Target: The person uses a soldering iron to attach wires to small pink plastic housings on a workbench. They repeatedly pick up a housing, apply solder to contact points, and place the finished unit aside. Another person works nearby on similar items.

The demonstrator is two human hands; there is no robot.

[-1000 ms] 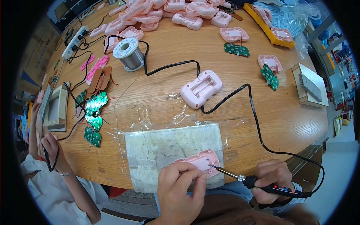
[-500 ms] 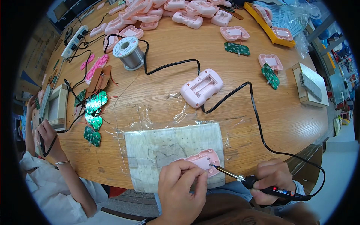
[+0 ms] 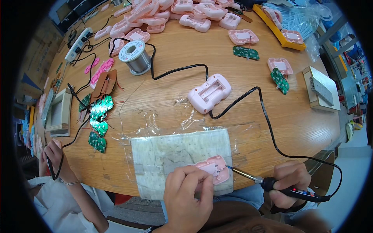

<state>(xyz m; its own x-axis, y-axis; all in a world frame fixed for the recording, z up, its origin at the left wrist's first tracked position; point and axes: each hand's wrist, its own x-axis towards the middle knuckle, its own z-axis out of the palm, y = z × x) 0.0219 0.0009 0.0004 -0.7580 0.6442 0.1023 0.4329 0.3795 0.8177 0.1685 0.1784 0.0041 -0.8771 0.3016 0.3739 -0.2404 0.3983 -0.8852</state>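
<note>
My left hand (image 3: 189, 198) pins a pink plastic shell (image 3: 213, 171) against the pale work mat (image 3: 171, 155) at the tabletop's (image 3: 295, 124) near edge, fingers curled over it. My right hand (image 3: 289, 184) grips a soldering iron (image 3: 272, 183), tip at the shell's right side. Farther off lie another pink casing (image 3: 209, 93) and a solder spool (image 3: 134, 57)

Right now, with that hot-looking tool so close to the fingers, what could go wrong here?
The soldering iron in the right hand has its tip at the pink plastic shell that the left hand pins down; a slip could burn fingers or melt the plastic. Its black cord loops across the table beside another pink shell; a tug might drag it. A neighbour's hand works nearby.
</note>
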